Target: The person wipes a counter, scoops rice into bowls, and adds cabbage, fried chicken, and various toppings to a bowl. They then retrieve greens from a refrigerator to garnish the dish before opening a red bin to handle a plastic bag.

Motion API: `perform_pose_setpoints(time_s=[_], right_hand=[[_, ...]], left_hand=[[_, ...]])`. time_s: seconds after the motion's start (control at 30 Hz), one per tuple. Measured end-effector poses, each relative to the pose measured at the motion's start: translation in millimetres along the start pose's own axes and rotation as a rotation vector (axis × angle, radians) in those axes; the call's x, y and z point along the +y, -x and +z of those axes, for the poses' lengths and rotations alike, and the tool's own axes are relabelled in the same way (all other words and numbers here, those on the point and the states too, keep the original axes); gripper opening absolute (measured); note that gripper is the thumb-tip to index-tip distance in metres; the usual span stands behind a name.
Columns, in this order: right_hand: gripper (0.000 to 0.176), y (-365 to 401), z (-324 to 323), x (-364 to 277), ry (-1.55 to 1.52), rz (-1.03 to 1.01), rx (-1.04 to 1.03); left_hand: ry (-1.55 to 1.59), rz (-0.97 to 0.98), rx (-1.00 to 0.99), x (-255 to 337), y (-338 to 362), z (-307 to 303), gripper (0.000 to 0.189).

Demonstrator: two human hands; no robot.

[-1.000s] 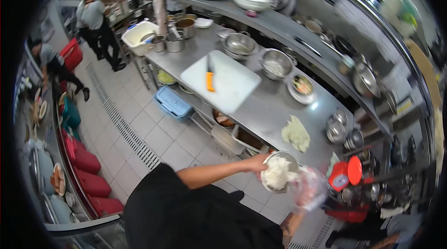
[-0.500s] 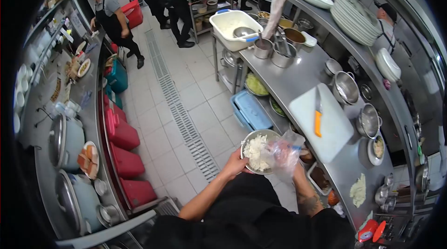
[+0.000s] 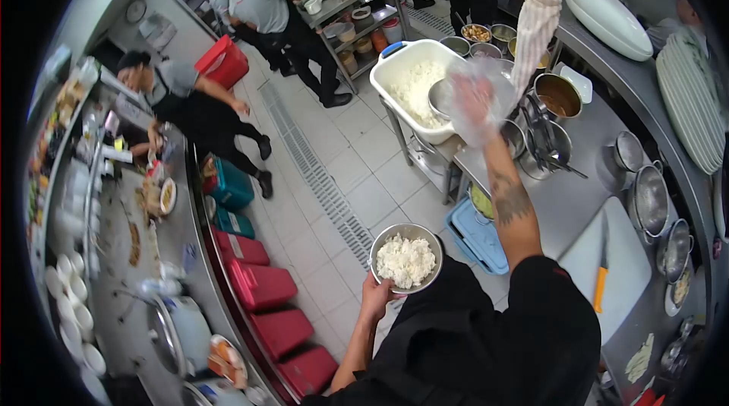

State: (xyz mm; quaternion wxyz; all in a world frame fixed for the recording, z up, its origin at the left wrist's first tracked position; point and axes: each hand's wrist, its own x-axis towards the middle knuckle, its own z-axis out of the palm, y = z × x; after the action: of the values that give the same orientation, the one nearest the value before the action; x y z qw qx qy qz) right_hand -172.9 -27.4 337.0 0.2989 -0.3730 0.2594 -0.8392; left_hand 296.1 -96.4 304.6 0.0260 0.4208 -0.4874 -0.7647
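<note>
My left hand [image 3: 377, 296] grips the rim of a metal bowl [image 3: 373, 248] at the lower middle, and white rice [image 3: 406, 260] fills much of it. Covered by a loose clear plastic bag or glove, my right hand [image 3: 477, 101] reaches up to the right edge of a white tub [image 3: 387, 81]. More rice [image 3: 418, 87] lies inside this tub. A round metal bowl [image 3: 438, 99] sits in the tub, right beside my right hand. The plastic blurs my right fingers, so their grip cannot be made out.
On the right counter are a cutting board [image 3: 619, 254] with an orange-handled knife [image 3: 601, 288], a pot of brown sauce [image 3: 560, 96] and metal bowls. Red bins [image 3: 262, 284] line the left counter. A person [image 3: 190, 102] bends over that counter; other people stand farther back.
My right hand has moved from beside the held bowl up to the white tub. The view has shifted, and the rice in the held bowl is now uncovered. The person at left leans lower.
</note>
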Motion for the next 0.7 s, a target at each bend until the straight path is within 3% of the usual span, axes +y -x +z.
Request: perform_pose_setpoints(time_s=[0.03,0.13,0.2,0.27,0.3,0.33,0.4,0.47,0.53,0.6,0.63,0.7], right_hand=[[0.057,-49,-41,26,0.141,-0.017,0.010],[0.048,-131,-73,77,-0.204,0.384,0.501],[0.038,-112,-177,189,0.394,0.184,0.495],[0.034,-135,-128,161,1.117,0.408,0.588],[0.032,-136,-100,148,1.834,0.690,0.584],[0.032,-133,-104,140,1.844,0.710,0.605],[0.028,-119,-112,126,1.740,0.692,0.584],[0.025,-77,-94,102,1.654,0.607,0.910],[0.019,-25,-80,99,1.915,-0.095,1.139],[0.018,11,-79,95,2.062,0.953,0.883],[0.018,19,-68,92,2.063,0.967,0.941],[0.019,29,-46,87,2.352,0.906,0.724]], left_hand=[[0.017,-0.001,0.024,19,-13,-3,0.055],[-0.004,-0.003,0.063,59,-53,-20,0.056],[0.000,-0.016,0.116,84,-72,-21,0.057],[-0.018,0.008,0.098,112,-99,-20,0.057],[0.001,0.028,0.106,119,-108,-22,0.056],[0.020,0.003,0.099,127,-123,-26,0.056],[-0.003,-0.018,0.049,144,-153,-32,0.055],[-0.068,-0.043,-0.014,164,-186,-37,0.053],[-0.126,-0.069,-0.097,185,-224,-40,0.052],[-0.204,-0.127,-0.170,198,-271,-51,0.051],[-0.229,-0.135,-0.212,216,-286,-52,0.051],[-0.307,-0.148,-0.366,247,-313,-50,0.053]])
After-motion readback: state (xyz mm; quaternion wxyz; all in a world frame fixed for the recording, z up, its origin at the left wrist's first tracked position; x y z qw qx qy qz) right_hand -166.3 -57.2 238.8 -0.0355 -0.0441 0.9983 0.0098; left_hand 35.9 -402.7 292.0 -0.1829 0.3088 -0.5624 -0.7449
